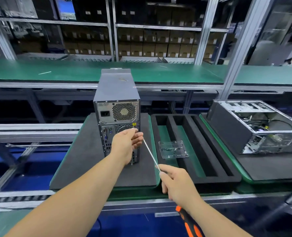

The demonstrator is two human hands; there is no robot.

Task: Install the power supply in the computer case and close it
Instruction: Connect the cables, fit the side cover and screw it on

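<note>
Two computer cases were present: one closed tower [116, 106], one open case [256, 127]. One screwdriver [159, 170], one clear tray [173, 149], two hands.

No text can be read anywhere. A small yellow warning sticker [134, 124] sits on the rear panel of the computer case [118, 106], its symbol too small to make out. White labels on the shelved cardboard boxes [148, 48] are blurred.

Black foam tray [210, 147] at centre right, holding a clear plastic plate [173, 149]. Open chassis [254, 127] at right edge. Shelved cartons [159, 47] upper centre.
</note>
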